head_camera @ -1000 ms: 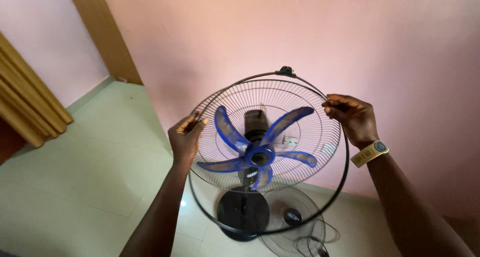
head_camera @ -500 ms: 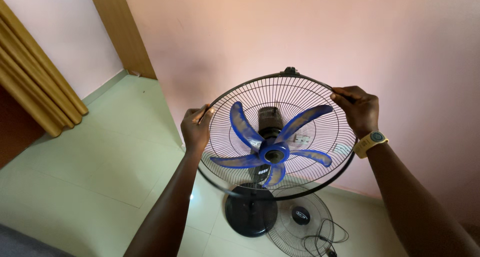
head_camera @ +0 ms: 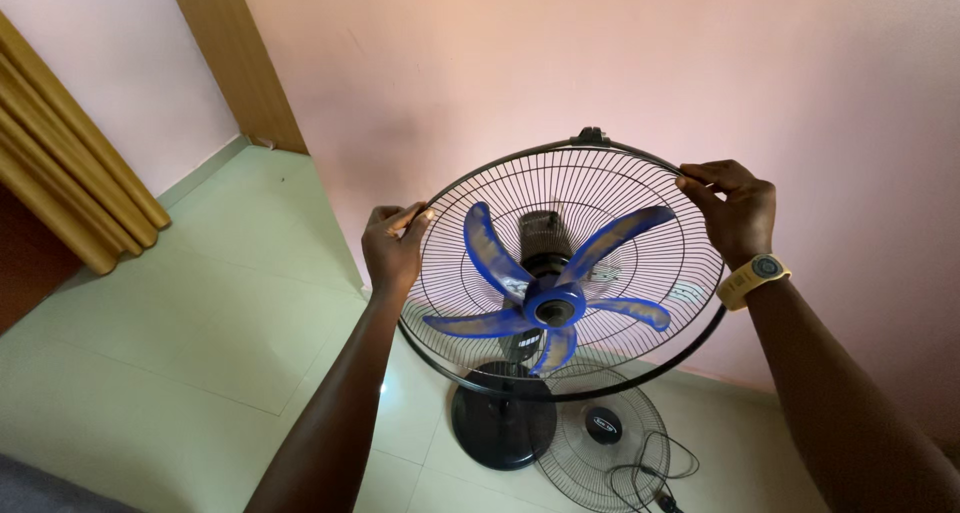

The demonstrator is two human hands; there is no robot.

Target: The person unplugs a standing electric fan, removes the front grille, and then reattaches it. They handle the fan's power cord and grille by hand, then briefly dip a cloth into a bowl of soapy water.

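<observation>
While both hands, the left hand [head_camera: 393, 250] and right hand [head_camera: 735, 211], clamp opposite sides of the rear fan guard [head_camera: 600, 198], the blue blades [head_camera: 548, 283] sit bare between them. Below the hands, the front grille [head_camera: 600, 435] lies on the floor, unfitted.

Pink wall [head_camera: 620, 63], tan curtain [head_camera: 60, 183] (left), pale floor tiles [head_camera: 170, 343].

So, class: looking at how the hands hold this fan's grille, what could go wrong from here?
1. The left hand and right hand pinch only the rear grille rim; it could slip or tilt.
2. The blue blades are uncovered, so fingers may catch them.
3. The loose front grille and cord lie on the floor, a likely trip hazard.
</observation>
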